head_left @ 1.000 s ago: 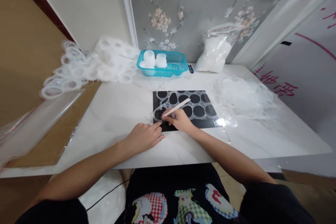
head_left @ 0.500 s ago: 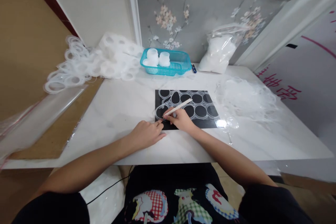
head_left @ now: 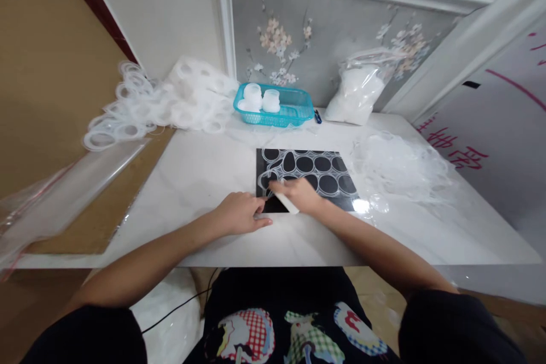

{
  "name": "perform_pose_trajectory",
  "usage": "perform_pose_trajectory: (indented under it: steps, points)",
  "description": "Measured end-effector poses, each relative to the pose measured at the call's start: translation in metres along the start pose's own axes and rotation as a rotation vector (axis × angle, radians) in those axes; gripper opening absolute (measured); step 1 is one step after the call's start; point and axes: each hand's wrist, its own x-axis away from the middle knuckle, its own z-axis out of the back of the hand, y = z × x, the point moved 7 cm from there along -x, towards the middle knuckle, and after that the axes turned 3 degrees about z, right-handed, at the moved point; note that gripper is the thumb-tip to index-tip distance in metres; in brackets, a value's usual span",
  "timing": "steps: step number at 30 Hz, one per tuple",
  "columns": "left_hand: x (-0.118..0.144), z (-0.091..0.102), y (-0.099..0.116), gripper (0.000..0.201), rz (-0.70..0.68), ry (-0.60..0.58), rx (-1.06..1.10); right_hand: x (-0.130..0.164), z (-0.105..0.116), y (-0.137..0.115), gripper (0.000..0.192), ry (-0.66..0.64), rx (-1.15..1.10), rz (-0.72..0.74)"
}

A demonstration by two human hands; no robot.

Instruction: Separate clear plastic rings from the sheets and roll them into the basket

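Note:
A black sheet [head_left: 347, 203] lies on the table, covered with a clear film [head_left: 313, 157] marked in rows of pale rings. My right hand [head_left: 302, 194] is over its left part, closed round a slim white stick-like tool [head_left: 287, 203] whose lower end slants toward me. What sort of tool it is, I cannot make out. At the sheet's lower left corner rests my left hand [head_left: 239, 212], holding nothing, with thumb apart and index fingertip touching the sheet's edge. A strip of film curls up just left of my right fingertips.
Behind the sheet stands a blue basket [head_left: 298, 121] with several white cup-like pieces. A clear bag [head_left: 356, 94] of white material is beside it. Ringed film scraps [head_left: 401, 168] spread at right; more white rings [head_left: 183, 96] heap at back left near a plastic sleeve [head_left: 85, 193].
The white tool has swung from pointing up and right to slanting down toward me, still in my right hand. My left hand stays by the sheet's corner. The view has shifted slightly.

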Motion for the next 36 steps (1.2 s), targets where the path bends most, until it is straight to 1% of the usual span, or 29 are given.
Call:
perform_pose_trajectory:
  steps: [1,2,3,4,5,6,7,8,10,11,13,14,16,20,22,23,24,26,28,30,33,36]
  points:
    - [0.000,0.001,-0.001,0.039,-0.002,-0.001,0.039,-0.012,0.025,0.010,0.013,0.168,-0.004,-0.056]
    - [0.001,0.003,-0.001,0.037,-0.007,0.000,0.078,-0.019,0.059,0.023,0.019,0.460,-0.023,-0.152]
    - [0.001,0.004,-0.002,0.035,-0.014,0.002,0.109,-0.028,0.081,0.030,0.024,0.581,-0.025,-0.180]
    - [0.001,0.004,-0.002,0.034,-0.017,0.003,0.132,-0.032,0.103,0.036,0.026,0.728,-0.073,-0.211]
    - [0.002,0.004,-0.003,0.033,-0.021,0.005,0.147,-0.032,0.120,0.042,0.024,0.866,-0.177,-0.246]
    - [0.001,0.004,-0.004,0.033,-0.030,0.011,0.156,-0.031,0.131,0.047,0.020,0.943,-0.303,-0.275]
    - [0.001,0.005,-0.005,0.033,-0.042,0.027,0.166,-0.028,0.135,0.051,0.015,0.989,-0.460,-0.317]
    - [0.000,0.007,-0.005,0.032,-0.054,0.054,0.181,-0.025,0.133,0.054,0.010,0.981,-0.631,-0.370]
    - [-0.002,0.016,-0.007,0.029,-0.066,0.134,0.240,-0.020,0.113,0.054,0.006,0.843,-0.953,-0.497]
    - [-0.002,0.023,-0.008,0.029,-0.058,0.182,0.281,-0.018,0.101,0.051,0.007,0.762,-1.102,-0.568]
    - [-0.003,0.043,-0.008,0.034,-0.020,0.290,0.370,-0.017,0.079,0.041,0.013,0.611,-1.354,-0.681]
    - [-0.002,0.055,-0.007,0.037,-0.002,0.353,0.407,-0.019,0.072,0.034,0.015,0.550,-1.454,-0.708]
    - [0.002,0.085,0.001,0.038,0.002,0.488,0.455,-0.029,0.066,0.018,0.016,0.429,-1.605,-0.695]
    - [0.012,0.147,0.032,0.029,-0.074,0.747,0.514,-0.053,0.073,-0.022,0.009,0.237,-1.755,-0.543]
    - [0.016,0.169,0.046,0.024,-0.112,0.824,0.557,-0.060,0.079,-0.042,0.006,0.181,-1.792,-0.447]
    - [0.017,0.176,0.051,0.022,-0.126,0.842,0.587,-0.063,0.082,-0.052,0.006,0.166,-1.808,-0.391]
    - [0.017,0.181,0.055,0.021,-0.135,0.849,0.623,-0.064,0.086,-0.060,0.006,0.155,-1.820,-0.335]
    - [0.016,0.185,0.058,0.023,-0.142,0.855,0.703,-0.066,0.094,-0.073,0.010,0.161,-1.827,-0.221]
    - [0.014,0.183,0.058,0.024,-0.135,0.848,0.759,-0.064,0.101,-0.081,0.012,0.185,-1.794,-0.118]
    - [0.010,0.177,0.059,0.025,-0.115,0.819,0.767,-0.062,0.107,-0.086,0.013,0.200,-1.732,-0.040]
    - [0.004,0.169,0.060,0.025,-0.090,0.796,0.771,-0.056,0.110,-0.091,0.014,0.199,-1.636,0.020]
    - [-0.002,0.165,0.063,0.027,-0.121,0.766,0.843,-0.052,0.109,-0.095,0.014,0.193,-1.567,0.022]
